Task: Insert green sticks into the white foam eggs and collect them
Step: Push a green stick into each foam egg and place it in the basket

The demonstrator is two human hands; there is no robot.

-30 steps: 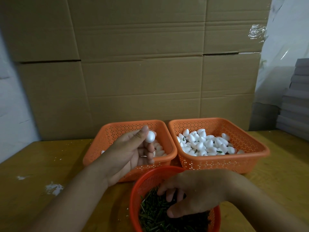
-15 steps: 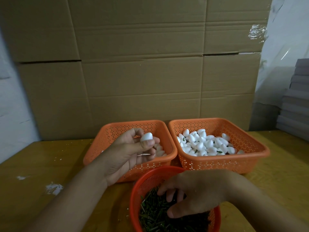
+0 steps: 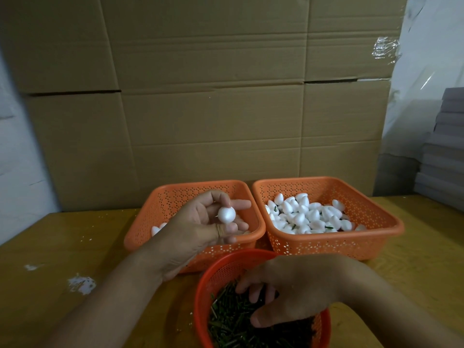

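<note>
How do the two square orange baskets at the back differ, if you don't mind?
The right basket holds a heap of foam eggs, some with green sticks; the left basket shows only a few eggs. The left hand hovers over the left basket; nothing covers the right. Both are perforated orange plastic.

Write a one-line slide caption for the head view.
Left hand holds a white foam egg over the left orange basket while the right hand reaches into the green sticks.

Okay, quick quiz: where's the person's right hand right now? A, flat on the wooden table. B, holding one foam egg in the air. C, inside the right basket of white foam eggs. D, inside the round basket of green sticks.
D: the right hand reaches down into the round orange basket, fingers among the green sticks.
</note>
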